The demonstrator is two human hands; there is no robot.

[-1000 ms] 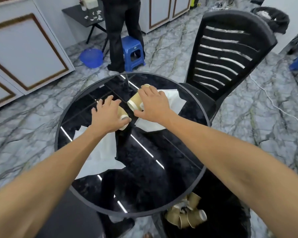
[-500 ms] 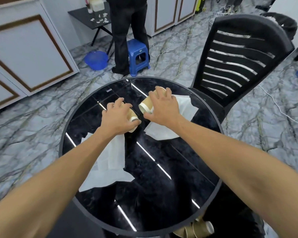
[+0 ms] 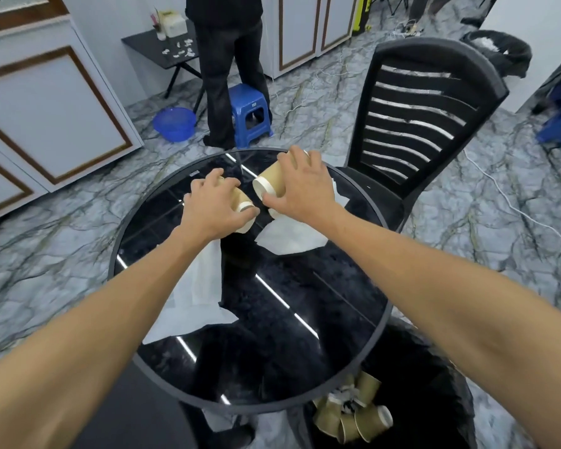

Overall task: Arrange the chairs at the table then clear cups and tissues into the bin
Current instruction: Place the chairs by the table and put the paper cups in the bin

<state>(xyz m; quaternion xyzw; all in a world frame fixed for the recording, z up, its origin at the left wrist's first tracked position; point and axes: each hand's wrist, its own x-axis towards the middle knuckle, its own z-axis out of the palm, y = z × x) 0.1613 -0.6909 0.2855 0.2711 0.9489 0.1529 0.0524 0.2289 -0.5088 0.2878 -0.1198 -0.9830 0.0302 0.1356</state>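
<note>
Now clearing cups: left hand [image 3: 212,207] gripping one cup [image 3: 244,211], right hand [image 3: 300,186] another [image 3: 268,183], next needing carrying from table [image 3: 305,319] to bin [image 3: 434,377].

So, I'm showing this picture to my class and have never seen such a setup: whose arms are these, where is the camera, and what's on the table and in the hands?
There is no machine: a person wears a camera on the head, looking down at their own arms. The left hand grips one paper cup; the right hand grips another cup. Both are over a round black table, where two white tissues lie. A bin with cups inside sits below the near edge, a black chair beyond.
</note>
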